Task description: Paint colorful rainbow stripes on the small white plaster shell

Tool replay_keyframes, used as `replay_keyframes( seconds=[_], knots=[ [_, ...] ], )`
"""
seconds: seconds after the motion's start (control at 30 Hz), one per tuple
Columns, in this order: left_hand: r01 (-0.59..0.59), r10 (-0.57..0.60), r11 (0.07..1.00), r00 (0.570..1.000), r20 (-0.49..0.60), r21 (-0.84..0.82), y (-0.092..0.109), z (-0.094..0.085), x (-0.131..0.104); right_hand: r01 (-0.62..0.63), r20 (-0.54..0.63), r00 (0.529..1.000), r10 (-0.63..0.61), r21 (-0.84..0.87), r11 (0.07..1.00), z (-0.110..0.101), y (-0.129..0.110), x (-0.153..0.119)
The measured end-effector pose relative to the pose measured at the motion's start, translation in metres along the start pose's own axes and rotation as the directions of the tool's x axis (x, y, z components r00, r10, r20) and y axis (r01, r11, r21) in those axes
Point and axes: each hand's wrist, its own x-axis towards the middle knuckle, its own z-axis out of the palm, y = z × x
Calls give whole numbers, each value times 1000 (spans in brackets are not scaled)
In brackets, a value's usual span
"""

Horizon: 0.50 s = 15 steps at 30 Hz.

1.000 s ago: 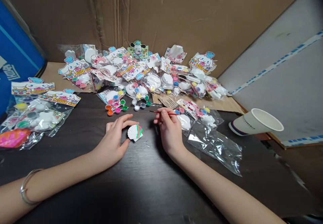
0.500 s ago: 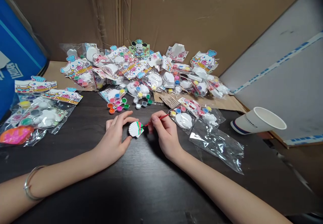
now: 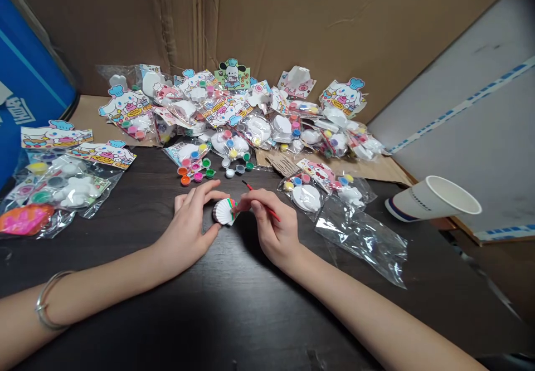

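Observation:
A small white scallop shell figure (image 3: 223, 213) rests on the dark table, its right side painted with green, orange and pink bands. My left hand (image 3: 191, 220) holds it from the left, thumb at the lower edge and fingers curved above. In my right hand (image 3: 273, 220) is a thin red paintbrush (image 3: 273, 213), its dark tip pointing up and away from the shell. A finger of that hand touches the shell's painted right side. Just beyond lie open paint pots (image 3: 197, 174) in orange, pink and green, beside a strip of white, grey and green pots (image 3: 238, 169).
Bagged craft kits with cartoon cards (image 3: 225, 109) pile along the cardboard at the back. More bagged kits (image 3: 75, 187) and an orange-pink painted piece (image 3: 25, 219) lie left. To the right are a clear empty bag (image 3: 363, 240) and a tilted-looking paper cup (image 3: 432, 199).
The brush has swung in my right hand, its tip now off the shell and pointing away. My right fingers have moved left onto the shell. The camera view has shifted slightly.

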Motion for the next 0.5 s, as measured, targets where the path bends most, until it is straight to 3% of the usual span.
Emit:
replay_keyframes(
  seconds=[0.5],
  knots=[
    [3, -3, 1000, 1000, 2, 8, 1, 0, 0, 53, 34, 998, -51, -84, 995, -2, -4, 0]
  ],
)
